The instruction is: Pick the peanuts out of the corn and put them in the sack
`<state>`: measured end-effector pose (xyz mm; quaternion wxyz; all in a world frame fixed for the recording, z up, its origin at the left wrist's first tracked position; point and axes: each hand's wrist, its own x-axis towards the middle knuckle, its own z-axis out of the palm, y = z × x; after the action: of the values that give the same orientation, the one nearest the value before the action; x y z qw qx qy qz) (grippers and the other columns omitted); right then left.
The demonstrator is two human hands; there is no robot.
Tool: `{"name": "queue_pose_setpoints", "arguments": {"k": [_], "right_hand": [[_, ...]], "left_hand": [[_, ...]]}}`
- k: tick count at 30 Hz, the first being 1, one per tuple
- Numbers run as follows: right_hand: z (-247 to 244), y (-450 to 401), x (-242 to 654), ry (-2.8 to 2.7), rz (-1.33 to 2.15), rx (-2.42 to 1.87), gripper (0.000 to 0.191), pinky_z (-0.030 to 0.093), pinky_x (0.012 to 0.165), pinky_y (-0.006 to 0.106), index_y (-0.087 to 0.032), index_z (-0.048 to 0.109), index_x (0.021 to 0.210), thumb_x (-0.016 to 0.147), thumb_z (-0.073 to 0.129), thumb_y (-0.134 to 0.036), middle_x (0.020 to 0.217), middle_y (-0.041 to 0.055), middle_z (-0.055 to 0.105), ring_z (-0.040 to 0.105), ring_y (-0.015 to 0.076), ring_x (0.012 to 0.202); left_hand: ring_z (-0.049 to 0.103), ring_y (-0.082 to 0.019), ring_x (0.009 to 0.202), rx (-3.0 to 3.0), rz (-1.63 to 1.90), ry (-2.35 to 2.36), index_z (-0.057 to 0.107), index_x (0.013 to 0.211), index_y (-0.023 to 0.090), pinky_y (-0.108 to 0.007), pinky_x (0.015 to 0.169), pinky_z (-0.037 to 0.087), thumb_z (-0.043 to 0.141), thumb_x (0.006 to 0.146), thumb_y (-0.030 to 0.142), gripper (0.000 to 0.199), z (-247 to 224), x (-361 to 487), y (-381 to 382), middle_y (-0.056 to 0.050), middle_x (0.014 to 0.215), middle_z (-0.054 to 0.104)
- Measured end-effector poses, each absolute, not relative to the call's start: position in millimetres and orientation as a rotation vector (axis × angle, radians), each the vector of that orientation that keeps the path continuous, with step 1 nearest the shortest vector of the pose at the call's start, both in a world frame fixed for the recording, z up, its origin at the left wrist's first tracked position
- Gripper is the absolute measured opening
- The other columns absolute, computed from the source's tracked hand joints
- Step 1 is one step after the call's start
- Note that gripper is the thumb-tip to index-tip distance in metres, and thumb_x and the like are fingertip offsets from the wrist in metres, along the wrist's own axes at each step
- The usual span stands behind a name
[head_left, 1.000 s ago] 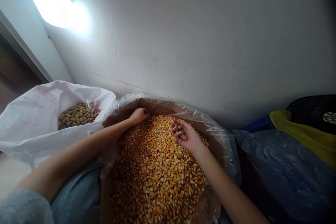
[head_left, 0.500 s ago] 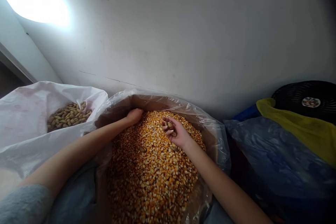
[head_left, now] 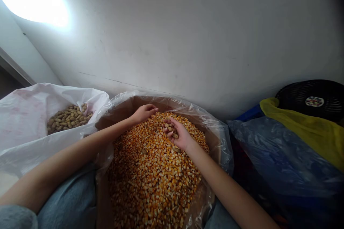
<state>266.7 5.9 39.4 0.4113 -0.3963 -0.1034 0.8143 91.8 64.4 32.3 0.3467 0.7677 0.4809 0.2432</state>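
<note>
Yellow corn kernels [head_left: 158, 171] fill a box lined with clear plastic [head_left: 225, 143]. Over the kernels, my right hand [head_left: 178, 134] is cupped palm up around several unshelled peanuts [head_left: 171, 127]. My left hand [head_left: 145, 113] hovers above the far left part of the corn, its fingers drawn together and pointing at the right hand. Whatever the left fingertips pinch, if anything, is hidden. One peanut [head_left: 144, 151] lies loose on the corn between the two forearms.
On the left a white sack [head_left: 24, 114] stands open with a heap of peanuts [head_left: 68, 118] inside. To the right are a dark plastic bag [head_left: 279, 154], a yellow cloth [head_left: 303, 121] and a black fan [head_left: 295, 96]. A grey wall [head_left: 188, 43] rises behind the box.
My left hand has lifted off the corn at the far side and shifted right, closer to my right hand. The right hand stays almost in place, still holding peanuts.
</note>
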Motion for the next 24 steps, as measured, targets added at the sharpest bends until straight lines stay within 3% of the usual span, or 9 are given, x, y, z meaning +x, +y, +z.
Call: {"name": "queue_pose_setpoints", "arguments": {"k": [7, 11, 14, 18, 24], "right_hand": [[37.7, 6.3, 267.9, -0.26, 2.036, -1.015, 0.016, 0.032, 0.03, 0.009, -0.012, 0.053, 0.08, 0.078, 0.042, -0.023, 0.061, 0.004, 0.055, 0.051, 0.0067, 0.048], [38.7, 5.8, 266.6, -0.268, 2.03, -1.038, 0.018, 0.035, 0.032, 0.009, -0.012, 0.054, 0.085, 0.078, 0.041, -0.023, 0.063, 0.0049, 0.056, 0.053, 0.0075, 0.051], [40.5, 5.0, 264.7, -0.284, 2.021, -1.045, 0.02, 0.036, 0.033, 0.01, -0.011, 0.054, 0.085, 0.078, 0.042, -0.025, 0.065, 0.0061, 0.058, 0.053, 0.0078, 0.052], [43.5, 3.5, 263.1, -0.297, 2.011, -1.016, 0.019, 0.032, 0.03, 0.009, -0.012, 0.054, 0.079, 0.078, 0.042, -0.027, 0.062, 0.0048, 0.056, 0.049, 0.0061, 0.047], [46.6, 2.4, 263.7, -0.253, 2.036, -0.996, 0.019, 0.029, 0.028, 0.008, -0.012, 0.052, 0.073, 0.079, 0.039, -0.024, 0.058, 0.0035, 0.053, 0.046, 0.0055, 0.045]], "left_hand": [[0.055, -0.019, 0.081, 2.34, 0.082, 1.593, 0.059, 0.087, 0.021, -0.024, 0.064, 0.039, 0.045, 0.071, 0.033, 0.024, -22.2, 59.3, 80.1, -0.004, 0.091, 0.061], [0.055, -0.018, 0.078, 2.22, 0.321, 1.545, 0.059, 0.085, 0.018, -0.025, 0.067, 0.039, 0.045, 0.072, 0.038, 0.028, 3.0, 68.6, 74.0, -0.005, 0.088, 0.061], [0.054, -0.014, 0.078, 2.082, 0.546, 1.175, 0.056, 0.091, 0.017, -0.022, 0.068, 0.04, 0.041, 0.073, 0.045, 0.036, 37.1, 83.0, 64.2, -0.003, 0.089, 0.06], [0.053, -0.011, 0.07, 2.034, 0.539, 1.042, 0.053, 0.096, 0.017, -0.02, 0.06, 0.039, 0.035, 0.076, 0.046, 0.04, 51.7, 85.8, 58.8, -0.003, 0.087, 0.059], [0.052, -0.015, 0.082, 2.392, 0.0, 1.214, 0.059, 0.088, 0.026, -0.021, 0.069, 0.036, 0.053, 0.065, 0.031, 0.024, 9.4, 62.0, 67.4, 0.001, 0.092, 0.058]]}}
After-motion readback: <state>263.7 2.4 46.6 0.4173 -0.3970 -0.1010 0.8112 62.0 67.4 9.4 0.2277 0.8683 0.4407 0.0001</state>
